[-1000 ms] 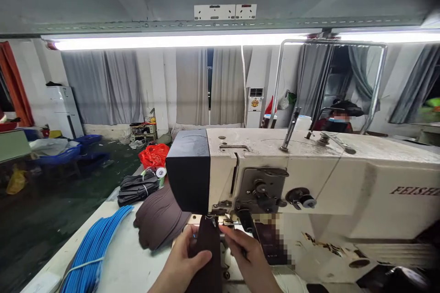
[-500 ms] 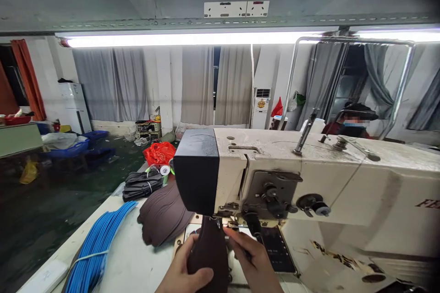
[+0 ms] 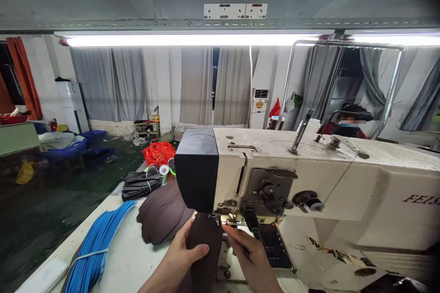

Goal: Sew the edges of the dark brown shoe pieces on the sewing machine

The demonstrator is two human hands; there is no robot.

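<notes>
A dark brown fabric piece (image 3: pixel 205 252) runs up under the head of a white sewing machine (image 3: pixel 261 192). My left hand (image 3: pixel 184 256) is closed on its left side, with the thumb lying on top and the other fingers partly hidden. On the other side, my right hand (image 3: pixel 249 254) has its index fingertip at the fabric's right edge, close to the needle area. Its remaining fingers are curled, and a small dark thing shows between them that I cannot make out. A stack of similar brown fabric pieces (image 3: pixel 165 215) lies left of the machine.
Blue strips tied in a bundle (image 3: pixel 96 242) lie on the white table (image 3: pixel 127 256), near a white box (image 3: pixel 46 277). Behind are a black bundle (image 3: pixel 142 184), thread spools (image 3: pixel 164 170) and a red plastic bag (image 3: pixel 158 152). A masked person (image 3: pixel 350 123) sits beyond the machine.
My left hand has shifted slightly left and up, and the lower part of the brown fabric has swung left with it. My right hand stays nearly in place. The camera view has shifted a little.
</notes>
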